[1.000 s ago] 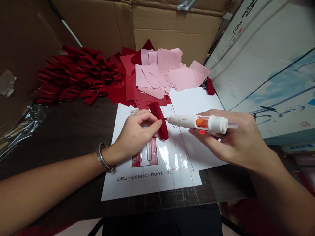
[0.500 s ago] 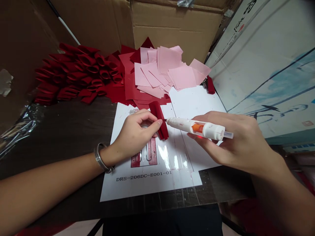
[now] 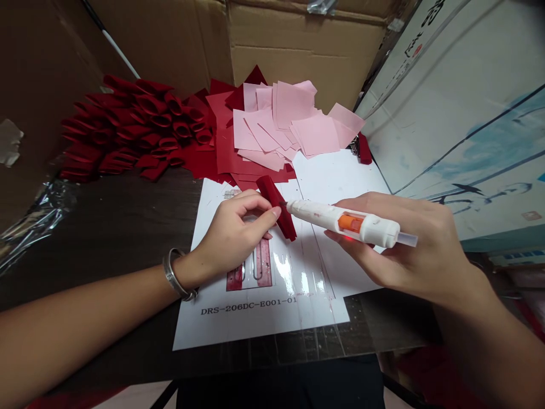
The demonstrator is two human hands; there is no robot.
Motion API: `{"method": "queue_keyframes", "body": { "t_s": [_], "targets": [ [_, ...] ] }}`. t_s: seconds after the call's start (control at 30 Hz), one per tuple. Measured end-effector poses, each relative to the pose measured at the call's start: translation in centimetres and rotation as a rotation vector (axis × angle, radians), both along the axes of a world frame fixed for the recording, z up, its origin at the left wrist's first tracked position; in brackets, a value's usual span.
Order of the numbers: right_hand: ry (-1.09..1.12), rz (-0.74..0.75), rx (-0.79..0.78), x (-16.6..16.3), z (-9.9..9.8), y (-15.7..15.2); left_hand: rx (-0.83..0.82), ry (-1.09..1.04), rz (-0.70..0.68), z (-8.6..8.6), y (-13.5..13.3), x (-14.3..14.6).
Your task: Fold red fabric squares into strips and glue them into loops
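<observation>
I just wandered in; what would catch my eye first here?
Probably the white pen-shaped tool with an orange part, in the grip of the right hand, its tip at the small dark-red roll that the left hand holds. Behind, dark-red tubes pile up at left, and pale-pink square sheets overlap near the centre.

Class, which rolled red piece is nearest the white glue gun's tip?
The single roll held by the left hand, over the printed sheet; the other rolls are heaped at the back left.
</observation>
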State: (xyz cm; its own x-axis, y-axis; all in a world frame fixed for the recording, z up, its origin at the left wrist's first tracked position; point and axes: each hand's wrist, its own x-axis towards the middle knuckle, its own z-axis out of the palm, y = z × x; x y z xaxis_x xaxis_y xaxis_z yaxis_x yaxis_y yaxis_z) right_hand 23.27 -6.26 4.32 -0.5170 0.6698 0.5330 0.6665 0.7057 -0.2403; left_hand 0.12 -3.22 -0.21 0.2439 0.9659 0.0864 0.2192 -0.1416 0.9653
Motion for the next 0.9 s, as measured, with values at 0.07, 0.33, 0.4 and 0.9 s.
{"method": "queue_keyframes", "body": {
  "t_s": [0.07, 0.33, 0.4, 0.9],
  "targets": [
    [-0.004, -0.002, -0.004, 0.02, -0.04, -0.01, -0.004, 0.001, 0.004, 0.07, 0.01, 0.02],
    [0.009, 0.017, -0.064, 0.28, 0.14, -0.29, -0.023, -0.029, 0.009, 0.23, 0.03, 0.09],
    [-0.002, 0.019, -0.074, 0.3, 0.2, -0.29, -0.023, -0.033, 0.015, 0.19, 0.01, 0.11],
    [-0.022, 0.014, -0.084, 0.67, 0.39, -0.44, -0.036, -0.058, 0.043, 0.2, 0.09, 0.16]
  ]
}}
